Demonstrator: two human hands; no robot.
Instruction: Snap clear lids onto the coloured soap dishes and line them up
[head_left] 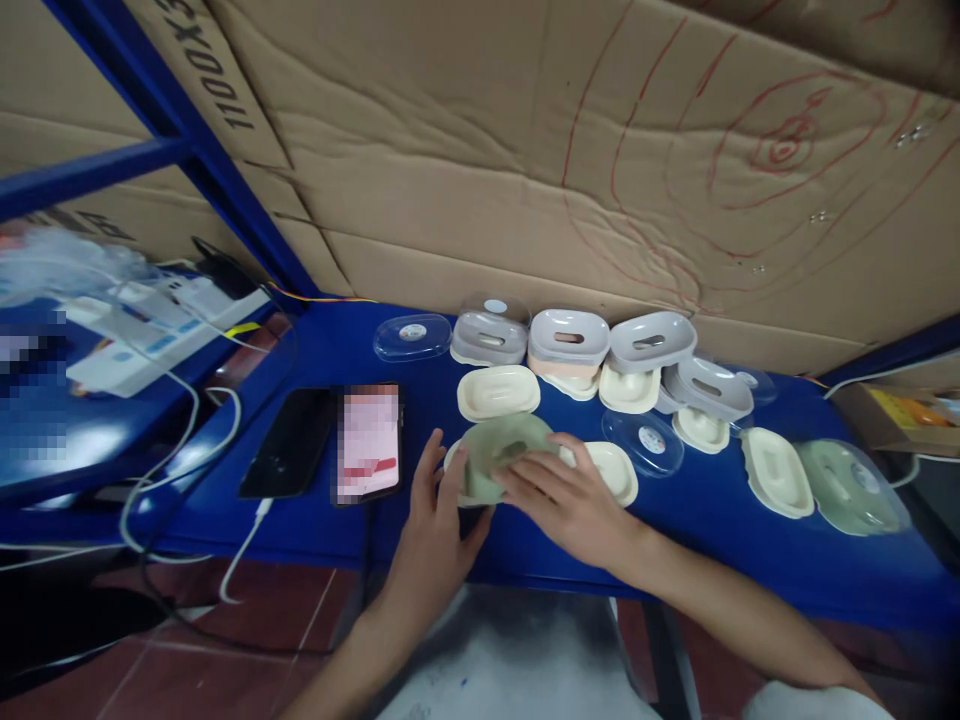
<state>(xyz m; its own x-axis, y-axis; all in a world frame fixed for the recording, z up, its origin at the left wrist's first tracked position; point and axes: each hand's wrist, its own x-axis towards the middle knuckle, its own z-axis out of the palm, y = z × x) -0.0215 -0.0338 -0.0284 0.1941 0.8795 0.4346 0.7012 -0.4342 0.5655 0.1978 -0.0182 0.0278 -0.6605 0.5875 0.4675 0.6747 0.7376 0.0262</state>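
Note:
A pale green oval soap dish (516,440) with a slot in its floor is between my hands, low over the front of the table. My left hand (439,525) grips its left side, one finger raised away and the thumb near the front rim. Across its right side lies my right hand (566,490), with curled fingers reaching into the dish and hiding part of the slot. Cream base parts show around and beneath it, partly covered. Just behind sits a cream oval tray (499,392), and another cream tray (615,473) is by my right hand.
Along the back stand grey slotted dishes (568,335) on peach and cream bases. Clear lids (412,337) lie among them. Farther right are a cream tray (778,472) and a green dish under a clear lid (851,487). Two phones (367,440) and white cables (232,410) occupy the left.

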